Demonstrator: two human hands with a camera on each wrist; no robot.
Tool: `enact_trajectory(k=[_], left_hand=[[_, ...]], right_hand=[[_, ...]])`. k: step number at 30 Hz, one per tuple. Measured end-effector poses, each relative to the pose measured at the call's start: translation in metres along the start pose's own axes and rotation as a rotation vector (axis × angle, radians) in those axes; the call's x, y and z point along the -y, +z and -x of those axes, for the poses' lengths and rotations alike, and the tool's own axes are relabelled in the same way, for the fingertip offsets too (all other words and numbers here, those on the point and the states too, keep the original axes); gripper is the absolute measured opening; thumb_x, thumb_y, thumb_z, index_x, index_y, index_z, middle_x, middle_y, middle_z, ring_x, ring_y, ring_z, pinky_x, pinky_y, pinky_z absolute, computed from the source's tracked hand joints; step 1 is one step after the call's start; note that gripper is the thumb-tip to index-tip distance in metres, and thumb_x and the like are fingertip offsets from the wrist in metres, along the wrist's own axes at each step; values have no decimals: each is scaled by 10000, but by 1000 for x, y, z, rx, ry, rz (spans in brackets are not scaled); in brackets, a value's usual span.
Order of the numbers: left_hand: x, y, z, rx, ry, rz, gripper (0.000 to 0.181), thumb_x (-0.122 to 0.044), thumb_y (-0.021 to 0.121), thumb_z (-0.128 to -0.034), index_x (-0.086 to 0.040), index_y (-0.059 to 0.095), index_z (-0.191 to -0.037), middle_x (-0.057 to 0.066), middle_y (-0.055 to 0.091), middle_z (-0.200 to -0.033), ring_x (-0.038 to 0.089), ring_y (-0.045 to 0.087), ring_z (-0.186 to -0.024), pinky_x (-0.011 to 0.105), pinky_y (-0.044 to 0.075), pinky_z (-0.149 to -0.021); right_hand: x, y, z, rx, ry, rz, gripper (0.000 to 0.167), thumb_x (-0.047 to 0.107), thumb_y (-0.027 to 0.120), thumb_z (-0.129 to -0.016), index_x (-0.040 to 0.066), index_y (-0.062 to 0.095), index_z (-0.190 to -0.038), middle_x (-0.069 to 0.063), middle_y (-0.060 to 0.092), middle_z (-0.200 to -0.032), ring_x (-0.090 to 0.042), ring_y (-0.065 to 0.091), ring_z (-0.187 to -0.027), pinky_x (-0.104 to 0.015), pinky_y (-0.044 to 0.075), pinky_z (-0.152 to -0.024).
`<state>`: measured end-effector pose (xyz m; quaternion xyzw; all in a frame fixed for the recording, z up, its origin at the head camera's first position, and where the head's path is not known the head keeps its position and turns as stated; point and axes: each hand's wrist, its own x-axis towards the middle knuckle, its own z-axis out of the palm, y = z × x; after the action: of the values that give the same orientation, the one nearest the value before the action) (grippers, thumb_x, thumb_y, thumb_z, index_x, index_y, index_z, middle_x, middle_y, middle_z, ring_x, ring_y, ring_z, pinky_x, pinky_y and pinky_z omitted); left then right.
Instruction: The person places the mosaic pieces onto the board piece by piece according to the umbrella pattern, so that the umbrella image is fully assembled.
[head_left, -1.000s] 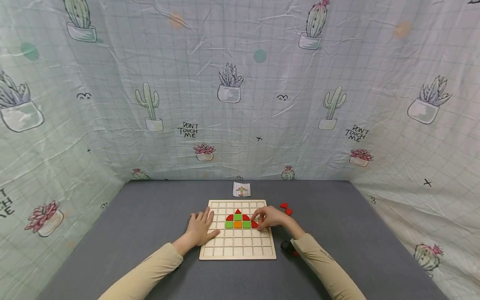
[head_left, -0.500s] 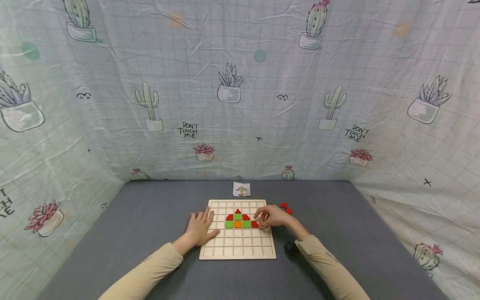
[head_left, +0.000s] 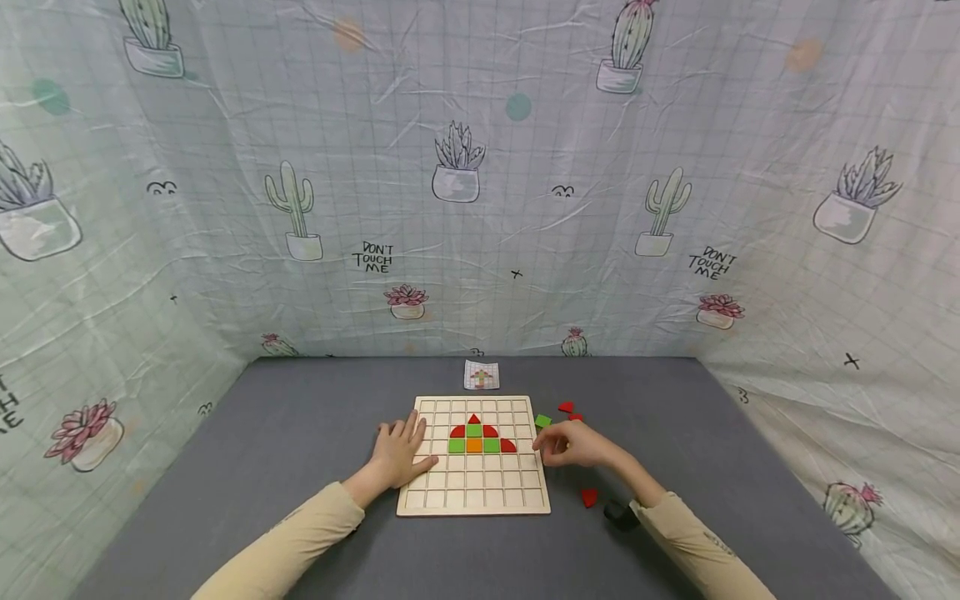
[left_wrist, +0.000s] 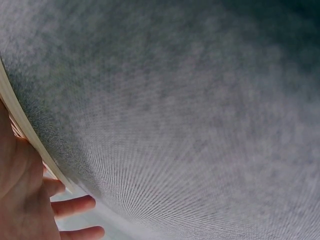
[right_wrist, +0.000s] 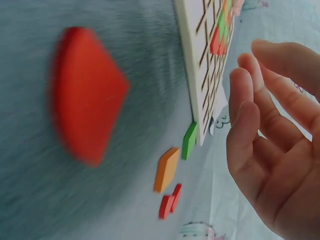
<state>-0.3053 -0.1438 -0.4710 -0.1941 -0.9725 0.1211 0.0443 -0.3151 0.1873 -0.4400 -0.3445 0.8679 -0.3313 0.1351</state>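
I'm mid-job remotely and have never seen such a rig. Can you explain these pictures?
No machine here, just bare-handed work. The wide view comes from a camera worn on the head; the two close views come from one on each wrist. On the table lies a square-ruled wooden board with coloured pieces set on it; a small card lies beyond. Loose by the board's right side are red pieces, an orange piece and a green piece. The left hand rests on the board's left edge; the right hand is near the right edge, apparently holding nothing.

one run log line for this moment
left hand: resting on grid board; right hand: nothing held, near board's right edge; board tiles: red, green, orange; loose green tile: beside board
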Motion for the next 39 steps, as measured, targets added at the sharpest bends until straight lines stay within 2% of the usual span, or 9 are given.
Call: enact_trajectory(k=[4,8,17,26,34,39], left_hand=[[0,-1,0,6,1,7,707,-588,337,-876,-69,374,-1356,136,345,-1414,297,441,-1130,525,332,-841],[0,-1,0,7,2,12,709,-588,335,-877,-70,370,-1358,136,343,-1416,300,438,-1138,527,332,-842],[3,2,-1,9,2,-16,714,-594,324,-878,-69,364,-1360,138,341,-1416,301,431,-1148,522,330,-844],[2,2,-1,8,-4,-20,724,-605,321,-872,-74,364,-1362,133,342,-1417,300,439,-1142,518,334,-851],[0,1,-2,22,-10,-38,726,-613,319,-868,-87,360,-1366,123,337,-1422,290,435,-1144,509,338,-847],[0,0,-2,23,-7,-37,723,-605,319,-872,-80,358,-1367,127,336,-1422,295,436,-1145,514,339,-852]], right_hand=[[-4,2,18,26,4,41,175,63,645,-792,36,644,-964,-12,630,-729,-30,547,-595,-189,462,-581],[-8,2,35,44,34,36,175,62,673,-764,49,647,-936,-2,608,-732,-29,536,-597,-189,456,-565],[-16,-2,60,66,31,-12,222,96,704,-737,45,640,-943,-83,605,-767,-23,532,-593,-194,449,-542],[-21,-2,70,60,40,-38,289,66,720,-700,58,639,-977,-108,572,-826,-16,500,-565,-200,442,-529],[-25,2,71,64,29,-50,322,22,699,-703,68,639,-1016,-88,587,-782,-3,500,-548,-204,454,-525],[-25,2,70,57,34,-29,298,19,700,-695,81,653,-983,-76,587,-755,-1,495,-547,-200,447,-520]])
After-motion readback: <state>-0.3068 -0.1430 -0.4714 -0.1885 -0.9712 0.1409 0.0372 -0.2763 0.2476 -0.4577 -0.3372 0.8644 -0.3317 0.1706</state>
